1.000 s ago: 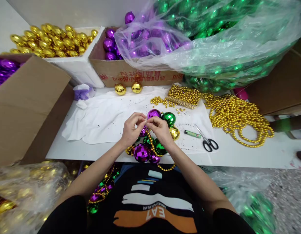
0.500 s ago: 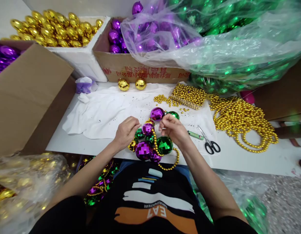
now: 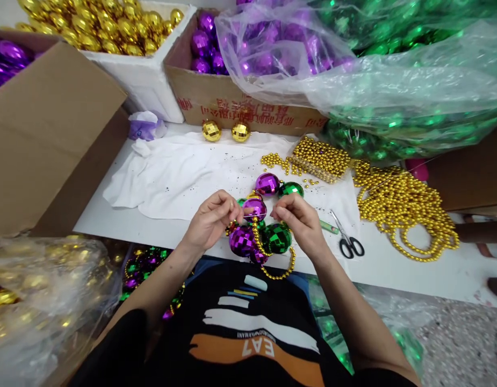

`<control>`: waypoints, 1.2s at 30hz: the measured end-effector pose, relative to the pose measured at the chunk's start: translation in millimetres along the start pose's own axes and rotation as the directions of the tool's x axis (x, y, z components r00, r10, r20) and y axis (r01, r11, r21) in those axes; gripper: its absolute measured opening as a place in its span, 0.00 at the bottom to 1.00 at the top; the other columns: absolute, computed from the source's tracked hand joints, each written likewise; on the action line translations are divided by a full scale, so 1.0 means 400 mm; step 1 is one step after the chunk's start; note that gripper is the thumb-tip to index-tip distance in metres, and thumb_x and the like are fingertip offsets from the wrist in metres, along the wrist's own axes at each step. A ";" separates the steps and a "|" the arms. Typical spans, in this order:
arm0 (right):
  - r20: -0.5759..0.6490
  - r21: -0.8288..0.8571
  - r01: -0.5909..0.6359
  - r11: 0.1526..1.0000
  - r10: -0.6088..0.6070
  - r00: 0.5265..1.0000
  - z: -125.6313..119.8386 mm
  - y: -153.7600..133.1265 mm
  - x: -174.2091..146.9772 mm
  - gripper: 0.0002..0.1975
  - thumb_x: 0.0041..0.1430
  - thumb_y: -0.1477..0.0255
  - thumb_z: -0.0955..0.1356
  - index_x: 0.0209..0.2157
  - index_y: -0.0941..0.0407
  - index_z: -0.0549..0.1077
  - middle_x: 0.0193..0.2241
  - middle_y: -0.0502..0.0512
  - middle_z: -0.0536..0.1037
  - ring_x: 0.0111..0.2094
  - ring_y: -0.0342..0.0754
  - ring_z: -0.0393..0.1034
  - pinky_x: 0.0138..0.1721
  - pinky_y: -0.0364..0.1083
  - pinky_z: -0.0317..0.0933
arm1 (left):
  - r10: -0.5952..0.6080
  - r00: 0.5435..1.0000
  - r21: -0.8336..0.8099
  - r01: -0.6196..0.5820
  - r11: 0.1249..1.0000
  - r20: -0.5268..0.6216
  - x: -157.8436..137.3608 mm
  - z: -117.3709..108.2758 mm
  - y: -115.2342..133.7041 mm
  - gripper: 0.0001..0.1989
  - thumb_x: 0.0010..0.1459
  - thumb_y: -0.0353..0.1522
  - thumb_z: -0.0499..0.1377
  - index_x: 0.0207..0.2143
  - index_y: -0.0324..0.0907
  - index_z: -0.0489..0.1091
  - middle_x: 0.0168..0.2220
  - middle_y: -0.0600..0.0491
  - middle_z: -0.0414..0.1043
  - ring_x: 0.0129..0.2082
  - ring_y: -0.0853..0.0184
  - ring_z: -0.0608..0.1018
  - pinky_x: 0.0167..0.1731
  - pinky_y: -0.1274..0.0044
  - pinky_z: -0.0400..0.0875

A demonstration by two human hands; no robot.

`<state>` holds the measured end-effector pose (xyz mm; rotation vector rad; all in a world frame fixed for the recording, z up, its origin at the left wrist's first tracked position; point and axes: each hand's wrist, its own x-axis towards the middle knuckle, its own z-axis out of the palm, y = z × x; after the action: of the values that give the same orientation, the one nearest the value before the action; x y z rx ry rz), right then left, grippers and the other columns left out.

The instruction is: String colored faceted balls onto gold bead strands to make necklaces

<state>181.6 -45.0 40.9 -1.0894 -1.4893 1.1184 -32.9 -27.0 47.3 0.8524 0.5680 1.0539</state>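
Left hand [image 3: 210, 221] and right hand [image 3: 300, 224] observed with fingertips pinched closed on a thin thread [image 3: 257, 216] drawn between them, above clustered purple ball ornaments [image 3: 242, 240] at the table's [image 3: 397, 277] near edge. Scissors [image 3: 351, 247] lie right of the right hand.

Just right of the hands [image 3: 300, 220], black-handled scissors [image 3: 351, 247] lie beside a green stick-like item [image 3: 329, 227], partly hidden, on the white counter [image 3: 413, 277]. Left of the hands spreads a rumpled white cloth [image 3: 167, 177], with a purple-and-white bundle [image 3: 144, 127] at its far corner. Farther left stands an open brown carton [image 3: 58, 126]. Beyond the hands are a white box [image 3: 145, 86] and a red-printed cardboard box [image 3: 206, 102], clear plastic [image 3: 353, 88] draped over its right side
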 end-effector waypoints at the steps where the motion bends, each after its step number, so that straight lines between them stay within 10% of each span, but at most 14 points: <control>1: -0.007 -0.048 0.071 0.996 -0.071 0.997 -0.001 -0.028 -0.005 0.05 0.66 0.72 0.64 0.33 0.54 0.67 0.29 0.50 0.70 0.31 0.44 0.65 0.34 0.46 0.60 | 0.023 1.000 0.000 -0.023 1.000 -0.002 0.003 0.010 0.023 0.11 0.61 0.34 0.62 0.28 0.40 0.66 0.22 0.59 0.65 0.26 0.72 0.73 0.48 0.66 0.74; 7: 0.055 -0.381 0.491 0.784 -0.511 0.858 -0.001 -0.114 -0.013 0.11 0.62 0.83 0.62 0.38 0.52 0.67 0.33 0.53 0.72 0.35 0.48 0.66 0.38 0.51 0.61 | 0.162 0.984 0.123 -0.170 0.978 0.071 0.026 0.042 0.120 0.14 0.56 0.38 0.66 0.26 0.41 0.66 0.19 0.60 0.62 0.22 0.72 0.70 0.37 0.69 0.76; 14: 0.083 -0.454 0.243 0.857 -0.231 0.969 0.021 0.038 -0.017 0.11 0.67 0.79 0.59 0.30 0.53 0.61 0.27 0.51 0.66 0.31 0.47 0.61 0.33 0.48 0.55 | -0.031 1.000 0.110 0.031 0.993 -0.006 0.064 -0.064 -0.046 0.13 0.57 0.36 0.64 0.25 0.39 0.65 0.20 0.59 0.60 0.22 0.73 0.68 0.33 0.72 0.74; 21: 0.170 -0.500 0.332 0.800 -0.285 0.943 0.028 -0.009 -0.048 0.10 0.65 0.80 0.59 0.32 0.53 0.63 0.28 0.53 0.70 0.31 0.49 0.59 0.35 0.50 0.52 | -0.004 0.995 0.163 -0.012 0.987 0.100 0.017 -0.043 0.020 0.13 0.58 0.37 0.64 0.26 0.41 0.66 0.20 0.58 0.62 0.22 0.72 0.68 0.32 0.71 0.73; 27: 0.258 -0.492 0.278 0.825 -0.167 0.952 0.042 0.035 -0.069 0.13 0.67 0.79 0.56 0.29 0.53 0.61 0.26 0.53 0.68 0.30 0.48 0.57 0.33 0.49 0.51 | -0.108 0.991 0.172 0.094 0.981 0.077 -0.011 -0.091 -0.042 0.13 0.60 0.37 0.62 0.26 0.40 0.66 0.21 0.58 0.62 0.23 0.73 0.68 0.32 0.72 0.72; 32: 0.176 -0.019 0.037 0.999 -0.033 0.984 0.037 -0.001 -0.019 0.09 0.68 0.69 0.62 0.31 0.53 0.64 0.27 0.51 0.68 0.34 0.48 0.65 0.35 0.49 0.58 | -0.038 0.999 0.094 0.035 0.995 0.038 0.030 -0.090 -0.022 0.13 0.59 0.35 0.62 0.26 0.40 0.64 0.20 0.59 0.58 0.22 0.74 0.66 0.30 0.74 0.71; 36: 0.125 0.460 -0.062 0.886 0.004 0.992 0.025 -0.114 0.085 0.16 0.62 0.57 0.68 0.31 0.52 0.62 0.21 0.46 0.63 0.29 0.45 0.68 0.24 0.44 0.56 | 0.085 0.996 0.142 -0.085 0.986 0.001 0.112 -0.017 0.106 0.17 0.60 0.37 0.62 0.25 0.41 0.59 0.19 0.61 0.50 0.19 0.75 0.63 0.27 0.76 0.70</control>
<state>161.5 -21.8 89.9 -0.7230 -1.2028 1.4933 -41.6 26.2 77.9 1.0063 0.6211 1.1032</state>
